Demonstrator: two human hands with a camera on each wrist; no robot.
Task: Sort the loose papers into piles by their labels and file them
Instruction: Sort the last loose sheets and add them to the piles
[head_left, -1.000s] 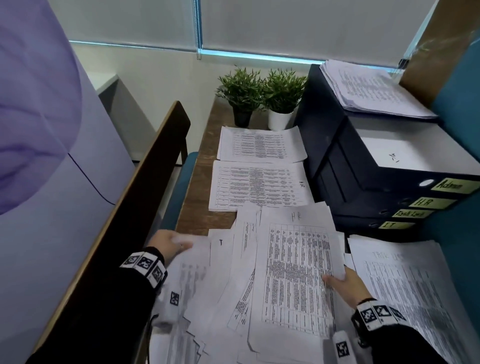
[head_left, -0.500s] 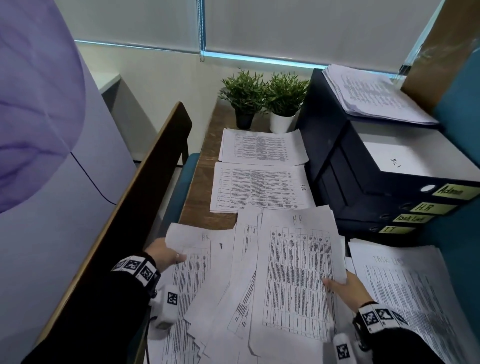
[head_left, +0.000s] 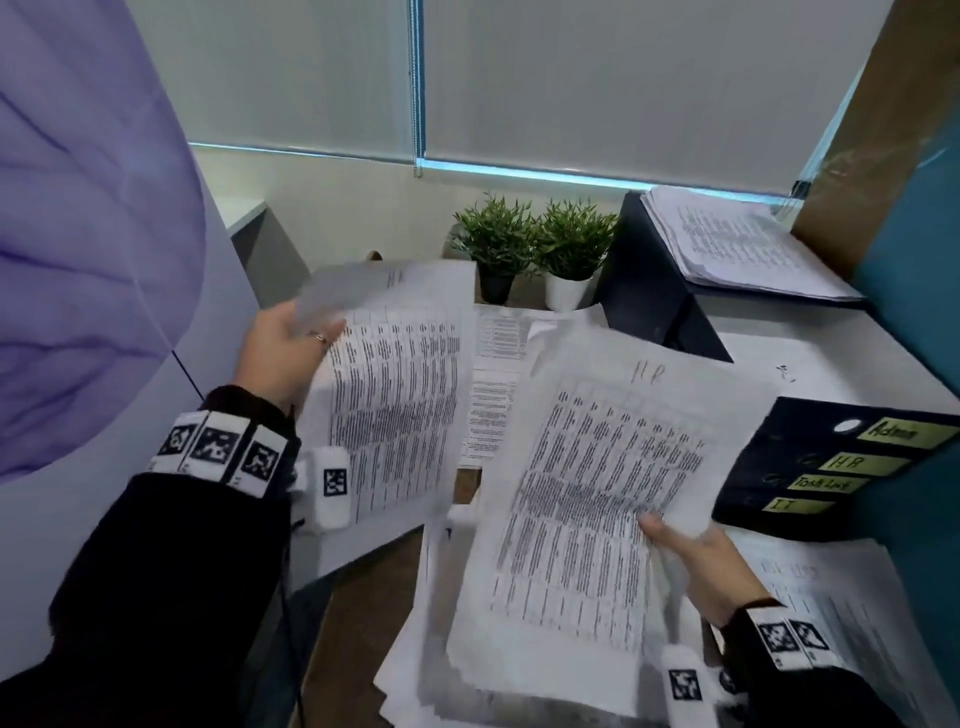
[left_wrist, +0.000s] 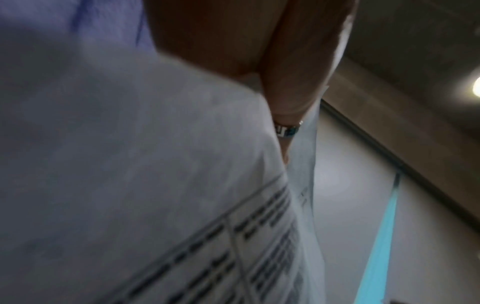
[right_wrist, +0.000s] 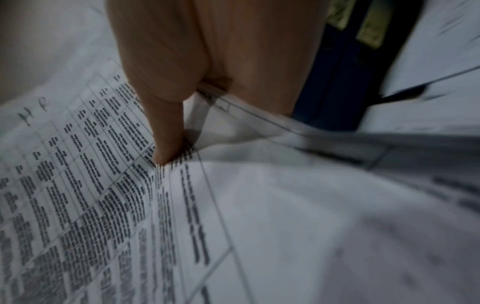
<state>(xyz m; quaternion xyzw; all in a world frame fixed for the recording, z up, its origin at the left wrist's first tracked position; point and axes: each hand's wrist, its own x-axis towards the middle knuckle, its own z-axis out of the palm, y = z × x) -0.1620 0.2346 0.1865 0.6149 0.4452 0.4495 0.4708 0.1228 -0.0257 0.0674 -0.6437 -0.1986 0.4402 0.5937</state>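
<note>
My left hand (head_left: 291, 338) holds a printed sheet (head_left: 395, 384) up above the desk's left side, fingers behind it; its label is blurred. In the left wrist view that sheet (left_wrist: 155, 185) fills the frame below a ringed finger (left_wrist: 288, 127). My right hand (head_left: 685, 551) pinches the right edge of a stack of sheets (head_left: 597, 493) with "HR" written on the top page. The right wrist view shows the thumb (right_wrist: 166, 144) pressing on this HR stack (right_wrist: 78, 185). More loose papers (head_left: 431, 623) lie underneath. Black binders (head_left: 831, 467) labelled Admin, HR, Task Log and IT stand at the right.
Two small potted plants (head_left: 535, 249) stand at the back of the desk. Sorted sheets (head_left: 498, 364) lie on the desk between the hands. A paper stack (head_left: 737, 249) rests on a black box at back right. Another pile (head_left: 841, 623) lies at the right front. A wooden partition runs along the left.
My left hand has lifted one sheet from the loose pile up and to the left. My right hand has raised the HR stack off the desk and tilted it.
</note>
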